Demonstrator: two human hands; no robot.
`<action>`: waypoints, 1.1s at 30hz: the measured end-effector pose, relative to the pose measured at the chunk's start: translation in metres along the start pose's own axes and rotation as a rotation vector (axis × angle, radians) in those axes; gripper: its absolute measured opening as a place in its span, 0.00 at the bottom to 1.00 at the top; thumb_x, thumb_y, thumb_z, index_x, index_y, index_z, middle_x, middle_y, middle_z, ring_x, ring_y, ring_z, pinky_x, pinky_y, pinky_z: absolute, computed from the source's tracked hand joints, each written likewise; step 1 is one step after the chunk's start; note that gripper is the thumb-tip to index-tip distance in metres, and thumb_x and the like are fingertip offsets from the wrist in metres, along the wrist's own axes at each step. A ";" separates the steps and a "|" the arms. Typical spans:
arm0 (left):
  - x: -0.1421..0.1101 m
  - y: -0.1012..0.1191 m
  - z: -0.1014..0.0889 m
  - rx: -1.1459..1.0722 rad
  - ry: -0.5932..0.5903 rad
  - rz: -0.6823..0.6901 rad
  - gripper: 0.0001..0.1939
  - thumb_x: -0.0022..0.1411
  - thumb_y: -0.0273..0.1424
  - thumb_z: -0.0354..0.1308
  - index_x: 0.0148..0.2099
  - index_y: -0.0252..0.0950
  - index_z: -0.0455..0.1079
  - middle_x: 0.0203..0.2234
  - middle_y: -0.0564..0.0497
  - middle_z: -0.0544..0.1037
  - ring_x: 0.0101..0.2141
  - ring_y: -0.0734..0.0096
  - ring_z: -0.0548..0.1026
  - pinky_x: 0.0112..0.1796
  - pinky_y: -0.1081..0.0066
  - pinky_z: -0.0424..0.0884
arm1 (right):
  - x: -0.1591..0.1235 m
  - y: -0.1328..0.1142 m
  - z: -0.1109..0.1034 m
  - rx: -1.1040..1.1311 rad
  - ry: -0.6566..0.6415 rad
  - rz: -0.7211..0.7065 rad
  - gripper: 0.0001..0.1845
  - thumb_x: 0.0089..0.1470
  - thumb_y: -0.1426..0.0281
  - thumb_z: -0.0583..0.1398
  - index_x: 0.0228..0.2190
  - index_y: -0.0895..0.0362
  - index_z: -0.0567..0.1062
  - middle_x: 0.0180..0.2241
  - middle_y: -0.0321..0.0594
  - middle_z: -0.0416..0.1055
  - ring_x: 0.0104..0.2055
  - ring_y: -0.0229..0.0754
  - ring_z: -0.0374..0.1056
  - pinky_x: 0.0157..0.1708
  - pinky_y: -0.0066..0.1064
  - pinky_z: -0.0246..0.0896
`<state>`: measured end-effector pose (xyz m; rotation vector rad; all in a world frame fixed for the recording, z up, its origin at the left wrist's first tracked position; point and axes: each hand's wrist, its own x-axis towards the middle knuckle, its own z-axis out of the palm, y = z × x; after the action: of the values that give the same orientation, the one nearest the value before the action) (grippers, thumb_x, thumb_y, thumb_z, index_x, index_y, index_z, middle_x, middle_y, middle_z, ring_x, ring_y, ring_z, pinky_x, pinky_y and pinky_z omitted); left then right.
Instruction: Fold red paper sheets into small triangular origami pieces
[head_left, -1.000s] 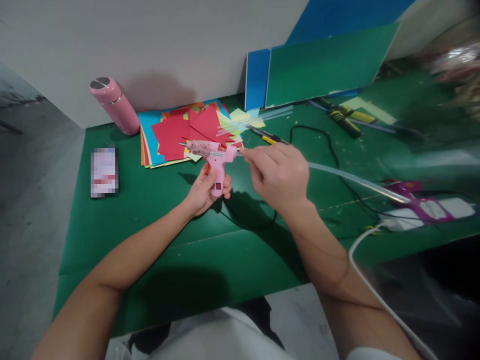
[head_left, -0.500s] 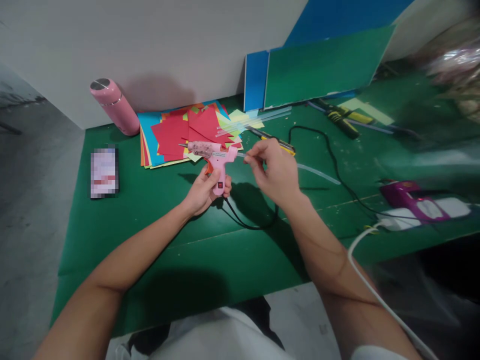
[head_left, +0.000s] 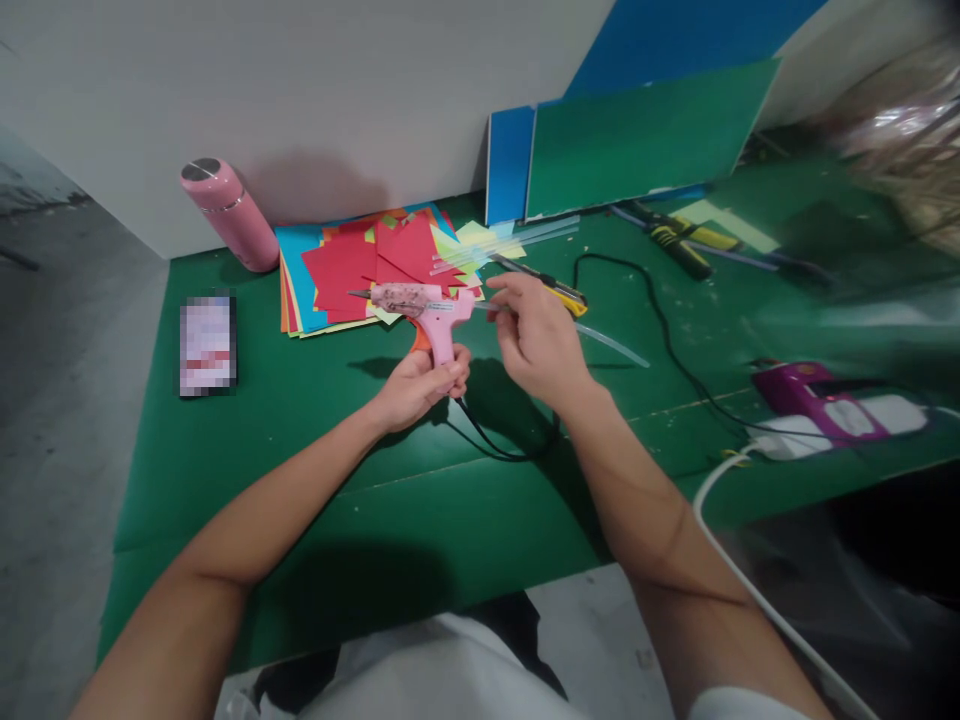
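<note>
My left hand [head_left: 427, 385] is wrapped round the handle of a pink hot glue gun [head_left: 439, 320], its metal nozzle pointing left over the papers. Dark smudges cover the gun's barrel, and the orange trigger [head_left: 421, 338] shows above my fingers. A long translucent glue stick [head_left: 611, 343] runs from the rear of the gun, behind my right hand, and sticks out to the right. Just behind the gun, my right hand [head_left: 536, 335] has its fingers round the stick, the index finger lifted a little. The exact contact is partly hidden.
Coloured papers [head_left: 345, 275], spare glue sticks [head_left: 517, 240] and a yellow-black cutter [head_left: 566, 298] lie behind the gun. A pink bottle [head_left: 232, 215] and a blurred-out flat item [head_left: 208, 345] are left. A black cord [head_left: 660, 320] leads toward a power strip [head_left: 795, 437] at right.
The glue stick has slid left, so less of it sticks out behind my right hand. My right index finger has lifted. The gun's handle has turned slightly in my left hand.
</note>
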<state>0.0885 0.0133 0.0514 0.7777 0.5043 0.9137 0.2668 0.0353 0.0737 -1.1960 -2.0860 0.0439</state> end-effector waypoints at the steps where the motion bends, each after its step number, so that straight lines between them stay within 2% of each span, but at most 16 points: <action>1: 0.000 -0.001 -0.001 0.012 -0.018 0.003 0.11 0.53 0.31 0.68 0.31 0.32 0.69 0.25 0.53 0.65 0.25 0.79 0.63 0.27 0.76 0.63 | 0.000 0.000 0.000 -0.002 -0.003 0.002 0.19 0.61 0.72 0.48 0.53 0.53 0.65 0.37 0.46 0.74 0.40 0.52 0.70 0.42 0.47 0.64; 5: 0.003 -0.007 -0.009 0.102 -0.105 0.010 0.16 0.58 0.40 0.66 0.38 0.32 0.71 0.24 0.52 0.68 0.25 0.77 0.65 0.27 0.75 0.63 | 0.000 0.001 -0.001 -0.041 -0.020 0.000 0.21 0.62 0.70 0.48 0.56 0.53 0.64 0.38 0.45 0.75 0.41 0.52 0.70 0.43 0.47 0.62; 8: 0.008 -0.011 -0.013 0.191 -0.133 0.029 0.18 0.60 0.44 0.63 0.41 0.32 0.72 0.22 0.52 0.70 0.23 0.78 0.65 0.26 0.76 0.61 | 0.001 0.004 -0.002 -0.068 -0.043 -0.010 0.23 0.64 0.62 0.47 0.58 0.55 0.63 0.38 0.46 0.75 0.39 0.51 0.69 0.42 0.45 0.62; 12: 0.020 -0.015 -0.011 0.271 -0.106 0.064 0.19 0.60 0.46 0.62 0.38 0.33 0.73 0.23 0.51 0.73 0.21 0.79 0.65 0.23 0.76 0.59 | 0.000 0.014 -0.003 -0.072 -0.058 0.008 0.31 0.65 0.50 0.43 0.57 0.58 0.65 0.36 0.47 0.75 0.38 0.51 0.70 0.39 0.42 0.61; 15: 0.034 -0.021 -0.006 0.298 -0.067 0.071 0.19 0.60 0.46 0.60 0.33 0.33 0.71 0.22 0.51 0.74 0.21 0.79 0.65 0.23 0.76 0.59 | -0.001 0.024 -0.002 -0.105 -0.053 0.031 0.35 0.64 0.47 0.41 0.53 0.58 0.68 0.35 0.47 0.75 0.36 0.51 0.70 0.37 0.41 0.60; 19: 0.060 -0.031 0.009 0.315 -0.024 0.035 0.18 0.63 0.43 0.59 0.31 0.32 0.70 0.18 0.52 0.71 0.19 0.78 0.66 0.23 0.75 0.60 | -0.001 0.039 -0.007 -0.176 -0.010 0.088 0.31 0.62 0.46 0.46 0.45 0.56 0.73 0.30 0.44 0.74 0.31 0.48 0.68 0.33 0.37 0.59; 20: 0.067 -0.033 0.014 0.314 -0.002 0.006 0.17 0.64 0.41 0.59 0.30 0.32 0.69 0.18 0.52 0.71 0.20 0.78 0.67 0.24 0.75 0.61 | -0.001 0.045 -0.010 -0.183 0.000 0.111 0.29 0.60 0.46 0.49 0.44 0.56 0.73 0.27 0.42 0.73 0.29 0.47 0.67 0.31 0.36 0.58; 23: 0.087 -0.040 0.035 0.275 0.100 -0.050 0.10 0.63 0.34 0.61 0.35 0.31 0.70 0.22 0.53 0.72 0.25 0.76 0.69 0.31 0.73 0.66 | -0.002 0.065 -0.021 -0.176 0.024 0.209 0.24 0.58 0.48 0.55 0.39 0.55 0.74 0.24 0.38 0.71 0.24 0.44 0.63 0.27 0.34 0.55; 25: 0.097 -0.045 0.049 0.265 0.150 -0.035 0.09 0.62 0.33 0.62 0.39 0.31 0.71 0.24 0.53 0.71 0.28 0.75 0.69 0.34 0.72 0.66 | -0.003 0.081 -0.028 -0.170 0.034 0.277 0.22 0.60 0.50 0.52 0.34 0.55 0.75 0.23 0.38 0.71 0.24 0.43 0.63 0.26 0.33 0.53; 28: 0.109 -0.053 0.064 0.270 0.210 -0.008 0.10 0.63 0.29 0.60 0.47 0.33 0.68 0.26 0.55 0.69 0.27 0.76 0.68 0.34 0.73 0.65 | -0.004 0.102 -0.033 -0.185 -0.003 0.319 0.23 0.62 0.51 0.50 0.33 0.55 0.75 0.25 0.41 0.73 0.26 0.45 0.65 0.26 0.34 0.54; 31: 0.117 -0.062 0.070 0.349 0.267 -0.072 0.11 0.58 0.22 0.62 0.44 0.32 0.68 0.27 0.53 0.70 0.28 0.74 0.69 0.36 0.71 0.66 | -0.001 0.116 -0.032 -0.270 -0.037 0.352 0.24 0.62 0.51 0.50 0.33 0.56 0.75 0.27 0.45 0.74 0.29 0.49 0.68 0.28 0.37 0.55; 33: 0.120 -0.066 0.068 0.375 0.359 -0.060 0.13 0.54 0.19 0.63 0.42 0.31 0.68 0.32 0.49 0.73 0.32 0.71 0.72 0.41 0.68 0.67 | 0.005 0.120 -0.030 -0.335 -0.036 0.351 0.26 0.63 0.51 0.49 0.32 0.56 0.75 0.29 0.48 0.75 0.31 0.52 0.69 0.30 0.39 0.56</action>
<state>0.2316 0.0642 0.0356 0.9344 1.0302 0.9188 0.3721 0.0983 0.0547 -1.7661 -1.9394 -0.1272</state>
